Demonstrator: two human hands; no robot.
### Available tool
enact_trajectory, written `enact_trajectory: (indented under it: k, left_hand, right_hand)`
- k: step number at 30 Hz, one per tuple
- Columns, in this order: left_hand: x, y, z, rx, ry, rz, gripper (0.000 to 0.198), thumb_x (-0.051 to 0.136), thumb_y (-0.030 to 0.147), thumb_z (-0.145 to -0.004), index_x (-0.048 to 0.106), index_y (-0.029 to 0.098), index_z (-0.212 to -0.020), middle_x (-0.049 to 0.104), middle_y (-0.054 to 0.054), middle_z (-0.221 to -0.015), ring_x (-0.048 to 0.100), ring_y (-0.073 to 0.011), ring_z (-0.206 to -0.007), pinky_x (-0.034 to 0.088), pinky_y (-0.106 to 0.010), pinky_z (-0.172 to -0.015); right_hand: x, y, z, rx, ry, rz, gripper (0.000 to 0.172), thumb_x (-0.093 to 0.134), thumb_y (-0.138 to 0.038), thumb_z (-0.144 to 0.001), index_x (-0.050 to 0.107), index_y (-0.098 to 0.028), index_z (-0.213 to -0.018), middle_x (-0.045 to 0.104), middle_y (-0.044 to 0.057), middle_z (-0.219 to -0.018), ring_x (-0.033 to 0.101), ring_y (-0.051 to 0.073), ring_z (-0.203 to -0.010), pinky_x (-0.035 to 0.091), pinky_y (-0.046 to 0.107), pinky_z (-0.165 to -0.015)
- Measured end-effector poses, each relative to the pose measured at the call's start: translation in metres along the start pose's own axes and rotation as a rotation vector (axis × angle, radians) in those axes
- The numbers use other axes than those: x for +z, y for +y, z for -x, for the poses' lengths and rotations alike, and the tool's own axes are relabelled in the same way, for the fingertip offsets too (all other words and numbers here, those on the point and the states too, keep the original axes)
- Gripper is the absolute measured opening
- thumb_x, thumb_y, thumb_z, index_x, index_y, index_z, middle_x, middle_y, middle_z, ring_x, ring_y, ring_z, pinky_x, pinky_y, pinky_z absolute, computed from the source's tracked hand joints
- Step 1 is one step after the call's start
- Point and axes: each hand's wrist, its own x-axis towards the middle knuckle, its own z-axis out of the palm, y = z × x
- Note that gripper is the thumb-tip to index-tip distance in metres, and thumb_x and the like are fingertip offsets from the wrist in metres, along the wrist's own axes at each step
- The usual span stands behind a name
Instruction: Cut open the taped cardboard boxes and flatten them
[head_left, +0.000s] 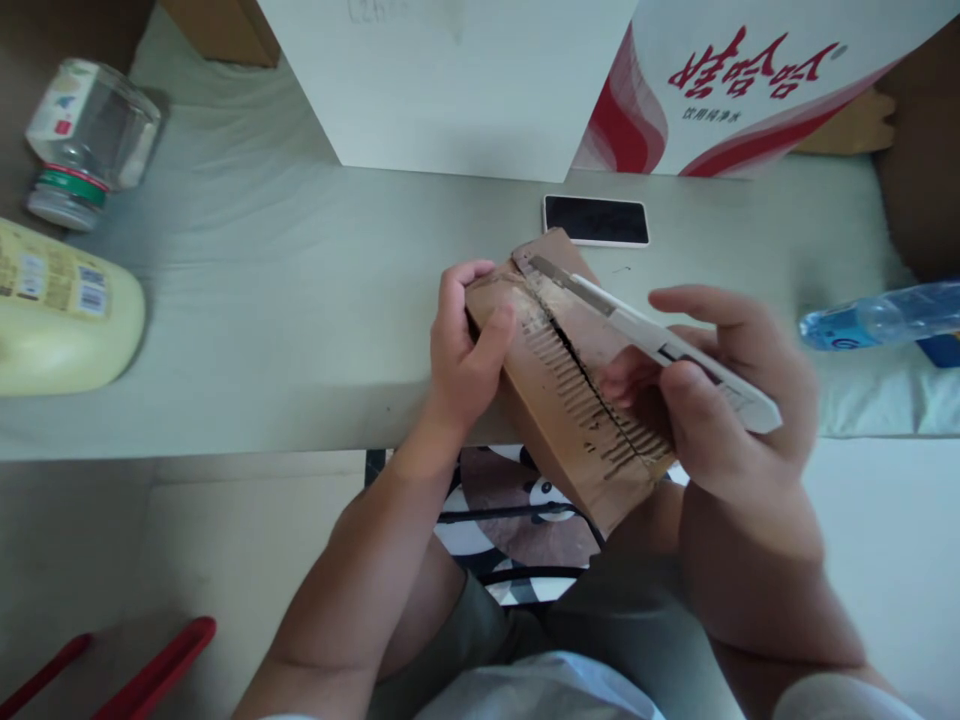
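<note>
- The left forearm [352, 570] slants forward and inward, crossing the table's [300, 330] near edge; the left wrist [444, 418] lies just past it.
- The left hand [469, 355] grips, fingers [454, 288] bent, thumb [495, 340] lying apart from them.
- The right forearm [765, 590] leans inward, on the near side of that edge.
- The right hand [739, 390] also grips: thumb [694, 395] bent, index finger [701, 302] reaching inward, other fingers [628, 380] curled lower.
</note>
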Motion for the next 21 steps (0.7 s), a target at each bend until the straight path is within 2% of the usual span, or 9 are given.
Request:
enact_trajectory:
  k: [3,7,10,18,21]
  left_hand:
    - [0.000,-0.004,0.000,-0.007,-0.015,0.025,0.054,0.060,0.073,-0.092,0.059,0.030,-0.124,0.068,-0.008,-0.122,0.069,-0.0300,-0.120,0.057,-0.045,-0.104]
    - [-0.001,-0.014,-0.002,0.081,-0.026,0.055,0.054,0.058,0.072,-0.094,0.056,0.028,-0.126,0.067,-0.008,-0.122,0.068,-0.0281,-0.115,0.057,-0.045,-0.103]
    - [-0.002,-0.024,-0.005,0.164,-0.054,0.049,0.054,0.059,0.069,-0.096,0.053,0.026,-0.129,0.066,-0.008,-0.123,0.067,-0.0266,-0.115,0.056,-0.045,-0.103]
    - [-0.001,-0.031,-0.005,0.203,-0.057,0.040,0.049,0.057,0.064,-0.099,0.051,0.027,-0.131,0.066,-0.008,-0.123,0.067,-0.0261,-0.114,0.057,-0.044,-0.102]
    - [-0.001,-0.031,-0.005,0.210,-0.055,0.035,0.049,0.056,0.064,-0.100,0.051,0.027,-0.132,0.065,-0.008,-0.125,0.066,-0.0267,-0.116,0.057,-0.045,-0.104]
  right_hand:
    - [0.000,0.003,-0.003,0.008,-0.024,0.026,0.029,0.064,-0.046,-0.101,0.072,-0.031,-0.123,0.077,0.003,-0.092,0.072,0.021,-0.075,0.061,0.036,-0.064]
    - [-0.004,0.004,-0.003,-0.049,-0.057,0.113,0.022,0.066,-0.043,-0.099,0.074,-0.029,-0.114,0.072,0.002,-0.081,0.065,0.018,-0.064,0.051,0.031,-0.052]
    - [-0.004,0.004,-0.001,-0.098,-0.076,0.160,0.020,0.065,-0.039,-0.100,0.074,-0.027,-0.113,0.069,0.000,-0.077,0.062,0.015,-0.062,0.047,0.029,-0.051]
    - [0.000,-0.003,-0.002,-0.175,-0.090,0.192,0.025,0.066,-0.031,-0.100,0.074,-0.026,-0.122,0.076,0.001,-0.085,0.069,0.014,-0.065,0.056,0.028,-0.061]
    - [0.001,-0.003,-0.002,-0.181,-0.099,0.186,0.026,0.066,-0.029,-0.099,0.074,-0.026,-0.124,0.078,0.001,-0.087,0.070,0.014,-0.065,0.055,0.027,-0.059]
